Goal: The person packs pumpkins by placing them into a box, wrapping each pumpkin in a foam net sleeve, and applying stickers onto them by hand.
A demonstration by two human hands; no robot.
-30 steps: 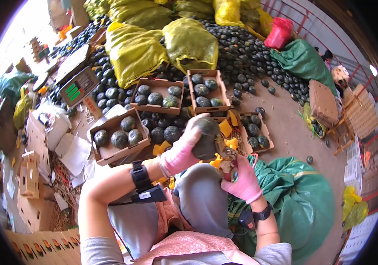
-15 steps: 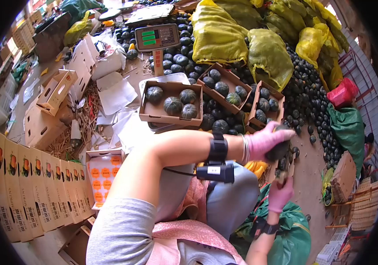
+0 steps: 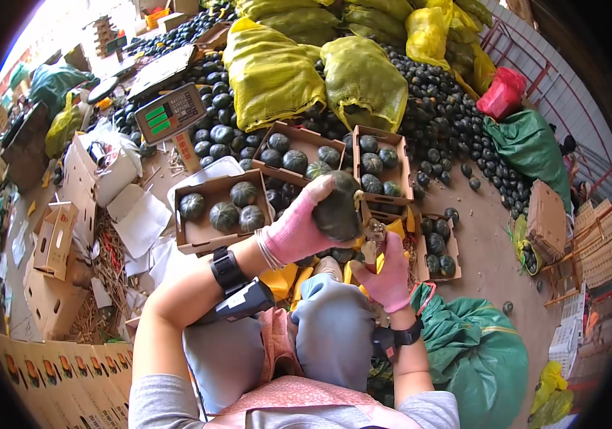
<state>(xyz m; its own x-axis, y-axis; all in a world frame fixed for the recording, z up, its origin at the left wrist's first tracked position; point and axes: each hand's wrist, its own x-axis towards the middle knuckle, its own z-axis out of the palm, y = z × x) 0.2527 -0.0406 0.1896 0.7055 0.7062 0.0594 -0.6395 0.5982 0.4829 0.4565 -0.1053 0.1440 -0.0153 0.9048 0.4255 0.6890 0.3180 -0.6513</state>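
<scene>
My left hand (image 3: 297, 227), in a pink glove, grips a dark green pumpkin (image 3: 336, 214) and holds it up in front of my knees, stem side to the right. Close by on the right, my right hand (image 3: 386, 277), also gloved in pink, is closed around what look like pruning shears (image 3: 371, 239), partly hidden by the fingers. Their tips are near the pumpkin's stem (image 3: 358, 199); whether they touch it I cannot tell. Just beyond my left hand, an open cardboard box (image 3: 213, 245) holds several pumpkins.
More boxes of pumpkins stand ahead, one (image 3: 404, 168) upright behind my hands and another (image 3: 456, 239) at right. A digital scale display (image 3: 170, 113) rises at left. Yellow mesh sacks (image 3: 273, 79) and a pumpkin heap lie beyond. A green sack (image 3: 481, 365) sits at my right.
The view has swung to the right. My left hand has brought the pumpkin in front of my knees and my right hand has come up beside it.
</scene>
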